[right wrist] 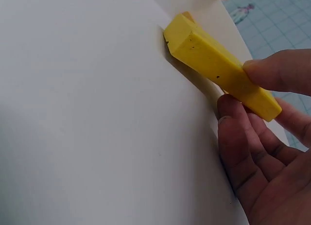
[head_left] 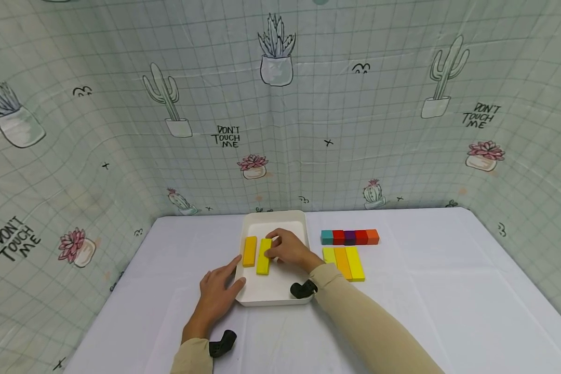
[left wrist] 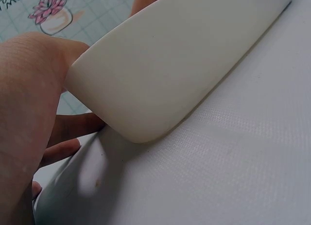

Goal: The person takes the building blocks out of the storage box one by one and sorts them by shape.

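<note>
My right hand point(head_left: 290, 249) reaches over the white tray point(head_left: 276, 295) and pinches a yellow block point(head_left: 263, 264) between thumb and fingers. In the right wrist view the yellow block point(right wrist: 209, 60) slants above a shadow; whether it touches the tray floor I cannot tell. An orange-yellow block point(head_left: 249, 252) lies to its left inside the tray. My left hand point(head_left: 217, 291) rests against the tray's left side, thumb near the front corner and fingers extended. In the left wrist view the thumb meets the rim of the tray point(left wrist: 160, 64), with other fingers lower, partly hidden.
Right of the tray, a row of small cubes point(head_left: 349, 237) in teal, red, purple and orange lies on the white tablecloth point(head_left: 425, 301). In front of that row sit three long yellow and orange blocks point(head_left: 355, 262), partly behind my right sleeve. A printed curtain point(head_left: 308, 114) stands behind.
</note>
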`<state>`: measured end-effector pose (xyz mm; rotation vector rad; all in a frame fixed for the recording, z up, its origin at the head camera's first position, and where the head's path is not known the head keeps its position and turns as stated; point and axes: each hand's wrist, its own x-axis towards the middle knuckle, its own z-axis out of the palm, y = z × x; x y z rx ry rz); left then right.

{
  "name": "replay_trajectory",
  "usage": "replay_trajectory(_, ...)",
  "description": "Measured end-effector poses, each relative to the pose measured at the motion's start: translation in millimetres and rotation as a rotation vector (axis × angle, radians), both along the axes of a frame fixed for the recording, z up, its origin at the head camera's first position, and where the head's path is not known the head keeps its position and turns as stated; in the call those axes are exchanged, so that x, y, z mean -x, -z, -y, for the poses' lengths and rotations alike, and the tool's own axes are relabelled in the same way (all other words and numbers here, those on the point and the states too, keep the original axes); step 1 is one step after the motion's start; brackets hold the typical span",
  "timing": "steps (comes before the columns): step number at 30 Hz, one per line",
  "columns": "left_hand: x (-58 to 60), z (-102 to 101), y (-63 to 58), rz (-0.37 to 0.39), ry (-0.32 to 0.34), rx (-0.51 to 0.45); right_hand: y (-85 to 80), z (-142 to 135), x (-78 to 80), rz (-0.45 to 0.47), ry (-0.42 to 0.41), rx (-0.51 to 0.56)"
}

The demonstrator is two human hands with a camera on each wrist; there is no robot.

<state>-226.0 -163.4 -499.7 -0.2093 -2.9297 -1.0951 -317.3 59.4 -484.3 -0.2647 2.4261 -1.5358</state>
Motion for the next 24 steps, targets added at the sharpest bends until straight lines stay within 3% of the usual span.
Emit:
replay_trajectory(15,-0.9,-1.4,-2.0,-0.002,-0.007,-0.008,1.4,-0.4,0.6,0.023,0.011,0.117)
replay_trajectory(24,-0.5,-1.7,-1.1,-0.002,-0.009,0.000,-2.2,-0.5,-0.7,0.043,0.058,0.170)
